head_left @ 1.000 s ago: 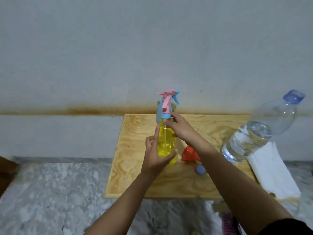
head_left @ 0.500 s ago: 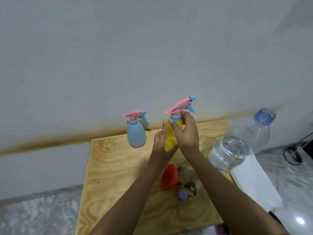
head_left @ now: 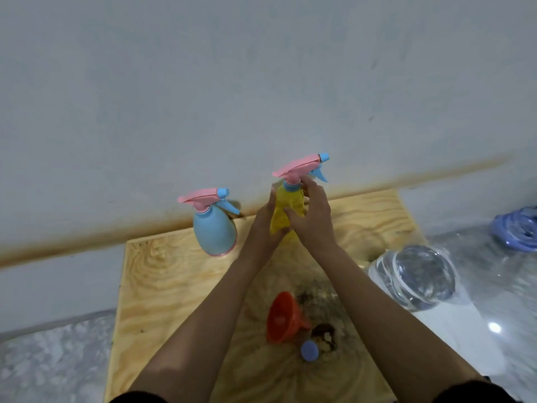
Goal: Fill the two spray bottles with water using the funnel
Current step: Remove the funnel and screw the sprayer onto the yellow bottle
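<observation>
The yellow spray bottle (head_left: pixel 286 210) is held upright between both hands, over the far part of the wooden board (head_left: pixel 162 280). Its base is hidden by the hands, so it cannot be told whether it touches the board. The pink and blue trigger head is seated on its neck. The left hand (head_left: pixel 266 225) is curled round the left side of the body. The right hand (head_left: pixel 312 222) is wrapped round the right side, with the thumb laid across the front and the fingers reaching up to the blue collar.

Just to the left of the left hand, the blue spray bottle (head_left: pixel 215 231) is seen standing on the board, its head also fitted. Nearer to the person, between the two forearms, the orange funnel (head_left: pixel 283 318) is lying on its side, and a small blue cap (head_left: pixel 309 350) is placed just beside it. To the right of the right forearm, a clear water bottle (head_left: pixel 418 274) is seen on a white cloth (head_left: pixel 453 338).
</observation>
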The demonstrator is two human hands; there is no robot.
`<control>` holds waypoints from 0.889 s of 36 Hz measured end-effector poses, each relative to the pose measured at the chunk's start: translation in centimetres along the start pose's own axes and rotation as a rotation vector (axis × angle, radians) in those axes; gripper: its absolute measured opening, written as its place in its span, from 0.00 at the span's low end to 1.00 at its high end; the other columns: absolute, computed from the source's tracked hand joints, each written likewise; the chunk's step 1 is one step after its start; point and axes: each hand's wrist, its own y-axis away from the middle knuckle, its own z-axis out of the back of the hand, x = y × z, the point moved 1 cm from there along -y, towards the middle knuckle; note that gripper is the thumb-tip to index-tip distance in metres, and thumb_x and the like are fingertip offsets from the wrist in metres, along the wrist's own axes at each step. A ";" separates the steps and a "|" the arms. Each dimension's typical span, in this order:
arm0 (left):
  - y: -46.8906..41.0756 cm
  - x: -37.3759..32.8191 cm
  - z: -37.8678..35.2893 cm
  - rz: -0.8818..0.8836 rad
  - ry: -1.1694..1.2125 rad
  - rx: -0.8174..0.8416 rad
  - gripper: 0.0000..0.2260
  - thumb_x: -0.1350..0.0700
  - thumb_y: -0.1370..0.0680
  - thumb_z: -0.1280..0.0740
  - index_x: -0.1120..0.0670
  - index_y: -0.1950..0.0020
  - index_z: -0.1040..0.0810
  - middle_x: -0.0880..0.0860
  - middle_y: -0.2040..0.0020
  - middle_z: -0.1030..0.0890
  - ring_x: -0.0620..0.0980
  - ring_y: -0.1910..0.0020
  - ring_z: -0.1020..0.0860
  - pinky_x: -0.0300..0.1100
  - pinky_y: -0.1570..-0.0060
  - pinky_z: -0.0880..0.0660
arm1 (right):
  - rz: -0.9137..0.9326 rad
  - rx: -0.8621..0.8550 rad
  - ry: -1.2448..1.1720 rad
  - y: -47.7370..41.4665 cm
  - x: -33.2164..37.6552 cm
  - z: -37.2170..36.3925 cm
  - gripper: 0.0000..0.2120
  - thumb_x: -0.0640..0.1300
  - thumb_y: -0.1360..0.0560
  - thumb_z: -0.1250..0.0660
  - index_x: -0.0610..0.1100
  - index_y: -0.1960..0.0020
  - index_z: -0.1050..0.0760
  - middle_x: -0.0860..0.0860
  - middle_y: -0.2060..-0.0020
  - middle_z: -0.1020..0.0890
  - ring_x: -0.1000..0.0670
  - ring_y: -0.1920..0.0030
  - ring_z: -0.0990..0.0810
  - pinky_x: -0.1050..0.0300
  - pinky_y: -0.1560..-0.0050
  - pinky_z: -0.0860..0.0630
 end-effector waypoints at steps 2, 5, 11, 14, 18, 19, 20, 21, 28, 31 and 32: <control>-0.3 0.5 -0.1 -0.024 0.001 0.009 0.32 0.66 0.23 0.33 0.33 0.37 0.44 0.31 0.41 0.33 0.19 0.44 0.34 0.19 0.48 0.36 | -0.038 0.014 0.018 -0.2 -0.5 -0.3 0.29 0.35 0.32 0.29 0.40 0.33 0.33 0.43 0.40 0.25 0.43 0.40 0.27 0.46 0.41 0.27; -0.7 0.9 0.0 -0.021 0.021 0.008 0.32 0.63 0.24 0.33 0.33 0.35 0.45 0.32 0.39 0.33 0.20 0.42 0.34 0.20 0.45 0.36 | -0.057 0.016 0.029 -0.4 -0.7 -0.7 0.30 0.36 0.32 0.29 0.40 0.32 0.33 0.42 0.41 0.26 0.42 0.41 0.27 0.48 0.43 0.28; -0.8 1.8 -0.3 0.087 -0.064 0.031 0.33 0.55 0.24 0.33 0.46 0.24 0.46 0.51 0.33 0.29 0.44 0.34 0.31 0.43 0.35 0.33 | -0.057 0.006 0.058 -0.4 -1.3 -1.1 0.30 0.40 0.31 0.28 0.44 0.31 0.33 0.44 0.41 0.26 0.44 0.41 0.27 0.45 0.46 0.25; -0.6 2.4 -0.4 0.170 -0.169 0.019 0.35 0.55 0.23 0.32 0.50 0.22 0.50 0.60 0.35 0.33 0.54 0.37 0.33 0.41 0.36 0.37 | -0.037 0.000 0.074 -0.5 -1.5 -1.1 0.30 0.41 0.31 0.28 0.44 0.31 0.33 0.44 0.41 0.26 0.44 0.41 0.26 0.44 0.48 0.24; 0.0 2.4 -0.7 0.217 -0.133 -0.059 0.33 0.55 0.23 0.32 0.51 0.23 0.45 0.61 0.35 0.33 0.54 0.37 0.32 0.46 0.35 0.35 | -0.024 -0.007 0.081 -0.3 -1.4 -1.1 0.29 0.42 0.30 0.28 0.44 0.31 0.33 0.44 0.42 0.26 0.45 0.42 0.26 0.45 0.49 0.23; 0.0 2.5 -0.9 0.228 -0.117 -0.075 0.32 0.55 0.23 0.32 0.51 0.23 0.43 0.61 0.35 0.33 0.54 0.37 0.32 0.47 0.35 0.34 | -0.022 -0.012 0.081 -0.3 -1.4 -1.1 0.29 0.42 0.30 0.28 0.44 0.31 0.33 0.44 0.42 0.26 0.45 0.42 0.25 0.45 0.49 0.23; 0.0 2.7 -1.1 0.234 -0.108 -0.087 0.32 0.55 0.24 0.32 0.51 0.23 0.42 0.60 0.35 0.32 0.53 0.37 0.32 0.45 0.35 0.34 | -0.018 -0.019 0.082 -0.3 -1.4 -1.0 0.29 0.42 0.30 0.28 0.44 0.31 0.32 0.44 0.42 0.25 0.44 0.43 0.25 0.46 0.48 0.23; 0.0 2.8 -1.3 0.236 -0.095 -0.097 0.31 0.56 0.24 0.32 0.51 0.24 0.41 0.59 0.35 0.31 0.52 0.37 0.32 0.42 0.36 0.35 | -0.010 -0.025 0.083 -0.2 -1.3 -1.0 0.29 0.41 0.31 0.28 0.43 0.32 0.32 0.43 0.43 0.25 0.44 0.43 0.25 0.46 0.47 0.23; 0.4 1.9 -0.9 0.097 -0.051 -0.128 0.14 0.58 0.23 0.33 0.52 0.38 0.26 0.50 0.43 0.21 0.49 0.44 0.24 0.50 0.45 0.26 | 0.025 -0.035 0.072 0.4 0.3 -0.6 0.23 0.34 0.29 0.32 0.38 0.35 0.29 0.42 0.43 0.22 0.43 0.42 0.25 0.57 0.43 0.30; 0.5 2.1 -0.4 0.099 -0.134 -0.047 0.10 0.52 0.23 0.36 0.51 0.43 0.25 0.50 0.49 0.19 0.50 0.50 0.22 0.54 0.51 0.24 | 0.007 0.016 0.103 0.7 0.5 -0.4 0.23 0.33 0.28 0.35 0.40 0.33 0.30 0.43 0.42 0.23 0.45 0.40 0.27 0.63 0.42 0.34; 0.7 2.6 -0.4 0.121 -0.159 -0.026 0.11 0.48 0.23 0.37 0.50 0.43 0.25 0.49 0.49 0.20 0.50 0.50 0.22 0.54 0.52 0.24 | 0.012 0.042 0.121 0.8 0.5 -0.4 0.23 0.34 0.29 0.35 0.41 0.34 0.29 0.44 0.42 0.22 0.45 0.40 0.27 0.61 0.41 0.33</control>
